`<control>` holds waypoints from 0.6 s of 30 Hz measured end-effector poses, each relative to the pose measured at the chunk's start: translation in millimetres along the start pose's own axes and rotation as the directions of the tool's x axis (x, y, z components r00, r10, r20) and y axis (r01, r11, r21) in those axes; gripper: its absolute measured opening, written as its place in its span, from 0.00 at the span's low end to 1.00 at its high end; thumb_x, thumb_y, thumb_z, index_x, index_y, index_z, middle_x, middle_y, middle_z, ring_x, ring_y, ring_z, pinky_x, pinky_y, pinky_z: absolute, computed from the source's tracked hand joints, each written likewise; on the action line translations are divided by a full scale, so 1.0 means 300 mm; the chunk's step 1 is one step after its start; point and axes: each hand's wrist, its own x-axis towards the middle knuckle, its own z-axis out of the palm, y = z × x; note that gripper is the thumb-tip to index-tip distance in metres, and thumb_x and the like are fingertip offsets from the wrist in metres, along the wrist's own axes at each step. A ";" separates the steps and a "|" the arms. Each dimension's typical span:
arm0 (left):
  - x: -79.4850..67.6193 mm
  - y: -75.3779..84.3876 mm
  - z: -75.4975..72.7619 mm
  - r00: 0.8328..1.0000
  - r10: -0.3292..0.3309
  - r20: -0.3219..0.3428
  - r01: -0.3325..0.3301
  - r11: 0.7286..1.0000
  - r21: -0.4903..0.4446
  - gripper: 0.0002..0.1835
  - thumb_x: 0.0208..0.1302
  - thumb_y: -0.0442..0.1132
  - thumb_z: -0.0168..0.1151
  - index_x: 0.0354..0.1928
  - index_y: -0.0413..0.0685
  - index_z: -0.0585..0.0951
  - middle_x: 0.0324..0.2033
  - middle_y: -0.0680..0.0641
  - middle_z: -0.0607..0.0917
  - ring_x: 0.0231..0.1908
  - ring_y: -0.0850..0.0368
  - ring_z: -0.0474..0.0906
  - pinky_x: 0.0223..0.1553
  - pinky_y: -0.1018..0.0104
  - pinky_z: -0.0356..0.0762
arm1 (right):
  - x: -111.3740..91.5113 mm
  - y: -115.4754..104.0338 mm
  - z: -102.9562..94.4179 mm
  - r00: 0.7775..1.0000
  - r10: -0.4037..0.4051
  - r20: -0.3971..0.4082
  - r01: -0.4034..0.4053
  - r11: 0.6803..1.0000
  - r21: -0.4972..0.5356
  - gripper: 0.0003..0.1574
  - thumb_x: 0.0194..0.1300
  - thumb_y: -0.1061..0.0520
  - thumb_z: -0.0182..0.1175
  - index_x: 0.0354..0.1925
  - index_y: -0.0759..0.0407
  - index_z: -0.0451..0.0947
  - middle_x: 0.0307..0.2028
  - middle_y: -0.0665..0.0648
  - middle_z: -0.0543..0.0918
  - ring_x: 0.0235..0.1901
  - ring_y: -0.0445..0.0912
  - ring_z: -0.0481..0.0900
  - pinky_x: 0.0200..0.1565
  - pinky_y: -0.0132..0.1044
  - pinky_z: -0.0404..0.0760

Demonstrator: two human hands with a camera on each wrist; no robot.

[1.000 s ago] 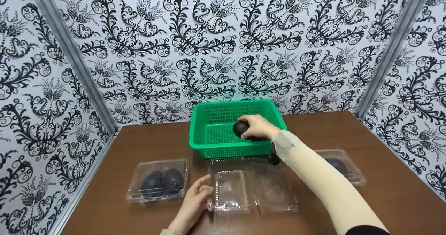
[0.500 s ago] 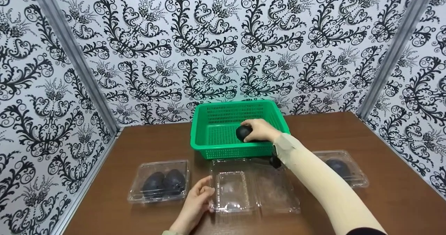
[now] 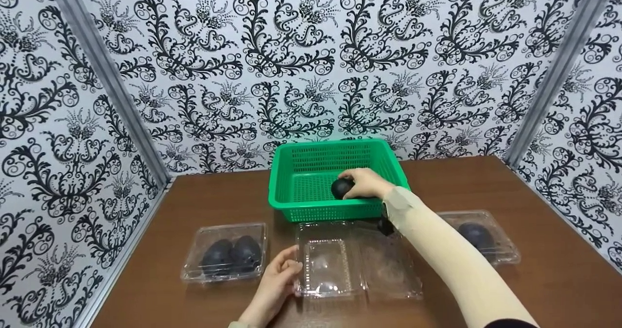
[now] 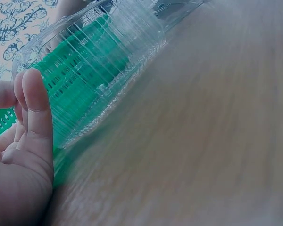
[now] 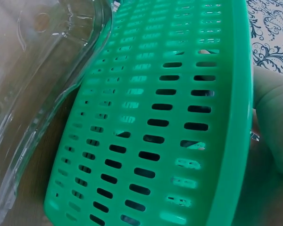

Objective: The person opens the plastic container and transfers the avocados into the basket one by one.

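Inside the green plastic basket (image 3: pixel 320 205), my right hand (image 3: pixel 368 182) grips a dark, rounded avocado (image 3: pixel 341 188) close over the near wall. The right wrist view shows mostly the basket's slotted side, with the hand (image 5: pixel 276 122) partly visible at the right edge and the avocado hidden. My left hand (image 3: pixel 279 277) pinches the left rim of a clear plastic clamshell container (image 3: pixel 328 269), which lies unfolded in front of the basket with no fruit in it. In the left wrist view, thumb and fingers (image 4: pixel 37 101) meet at the container's edge.
To the left stands a closed clear clamshell (image 3: pixel 194 265) with two dark avocados (image 3: pixel 217 256) inside. Another clear clamshell (image 3: pixel 505 250) with a dark avocado (image 3: pixel 475 236) sits at right, partly behind my right forearm. Patterned walls (image 3: pixel 311 65) enclose the brown table (image 3: pixel 218 197).
My right hand has lowered slightly with the avocado toward the basket's near wall. The left hand keeps its hold on the clamshell rim. The head view has shifted a little.
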 end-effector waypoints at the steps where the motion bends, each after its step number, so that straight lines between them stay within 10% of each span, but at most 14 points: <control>1: 0.000 0.001 -0.001 1.000 0.001 -0.002 -0.001 1.000 0.002 0.31 0.65 0.28 0.56 0.68 0.33 0.59 0.29 0.52 0.74 0.19 0.65 0.68 0.18 0.73 0.73 | 0.002 -0.001 0.000 1.000 -0.005 0.000 0.005 1.000 -0.005 0.38 0.53 0.55 0.72 0.62 0.60 0.74 0.55 0.64 0.78 0.53 0.58 0.75 0.53 0.52 0.76; 18: 0.003 -0.001 -0.004 1.000 0.018 0.006 -0.018 0.999 0.030 0.33 0.63 0.30 0.59 0.69 0.33 0.59 0.30 0.51 0.75 0.21 0.65 0.68 0.18 0.74 0.74 | 0.026 0.027 0.026 0.997 0.022 0.074 -0.018 0.998 -0.058 0.35 0.57 0.54 0.69 0.62 0.59 0.74 0.56 0.63 0.78 0.53 0.58 0.76 0.50 0.53 0.77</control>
